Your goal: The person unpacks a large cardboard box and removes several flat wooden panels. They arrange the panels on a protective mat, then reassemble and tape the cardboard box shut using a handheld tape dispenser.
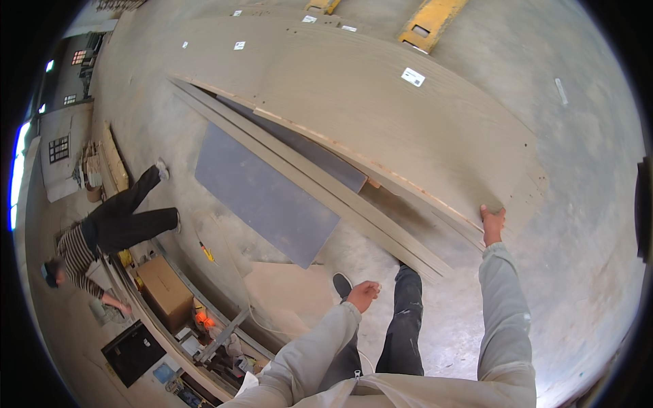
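Observation:
A large tan wood panel [381, 102] with a pale bare edge and white stickers slants across the middle and far right. My right hand [493, 223] grips its near right corner, with the fingers on top of the face. My left hand [364, 296] hangs in front of my body, apart from the panel, its fingers curled. Something small and whitish shows at the left fingertips, too small to name. Long narrow tan boards [320, 194] lie along the panel's near side. A grey-blue sheet [265, 194] lies on the floor beside them.
A thin tan sheet [286, 296] lies near my feet. Yellow pallet-jack forks [430, 24] reach in at the top. At left, a person [102, 231] in a striped top leans over a bench holding a cardboard box [163, 289]. An orange-handled tool [205, 251] lies on the floor.

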The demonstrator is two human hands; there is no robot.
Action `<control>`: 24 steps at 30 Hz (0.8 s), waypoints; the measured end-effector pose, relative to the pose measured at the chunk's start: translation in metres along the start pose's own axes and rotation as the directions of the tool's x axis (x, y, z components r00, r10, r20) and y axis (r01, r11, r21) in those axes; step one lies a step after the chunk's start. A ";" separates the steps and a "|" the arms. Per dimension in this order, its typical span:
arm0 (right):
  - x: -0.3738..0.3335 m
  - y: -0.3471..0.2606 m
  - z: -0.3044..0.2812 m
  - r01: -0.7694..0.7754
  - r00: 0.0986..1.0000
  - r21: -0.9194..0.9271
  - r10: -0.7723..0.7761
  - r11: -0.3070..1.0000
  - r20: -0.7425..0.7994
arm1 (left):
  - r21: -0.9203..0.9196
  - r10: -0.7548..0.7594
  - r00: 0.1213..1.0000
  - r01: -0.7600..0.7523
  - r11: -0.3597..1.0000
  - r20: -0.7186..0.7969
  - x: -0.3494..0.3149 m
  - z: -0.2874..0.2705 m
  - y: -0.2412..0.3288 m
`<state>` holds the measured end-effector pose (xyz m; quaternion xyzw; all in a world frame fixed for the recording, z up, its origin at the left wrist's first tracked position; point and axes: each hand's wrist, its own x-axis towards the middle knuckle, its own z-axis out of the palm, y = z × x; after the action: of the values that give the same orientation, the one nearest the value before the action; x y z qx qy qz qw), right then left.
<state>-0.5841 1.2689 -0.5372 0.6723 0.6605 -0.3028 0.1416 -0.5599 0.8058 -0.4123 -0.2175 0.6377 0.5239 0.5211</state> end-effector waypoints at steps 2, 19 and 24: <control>0.011 0.008 0.005 0.003 0.999 0.041 -0.005 0.999 0.049 | 0.052 -0.036 0.999 0.035 0.998 0.023 0.032 0.006 0.014; -0.174 0.034 0.130 -0.342 0.892 0.833 -0.129 0.434 0.434 | -0.139 -0.052 0.875 -0.018 0.990 -0.482 0.218 0.026 0.163; -0.177 0.092 0.124 -0.362 0.872 0.792 -0.122 0.492 0.474 | -0.018 -0.004 0.867 -0.006 1.000 -0.499 0.202 0.035 0.112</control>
<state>-0.5121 1.0456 -0.5473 0.6023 0.3135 -0.7332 -0.0359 -0.7100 0.9319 -0.5403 -0.3503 0.7457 0.4562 0.3364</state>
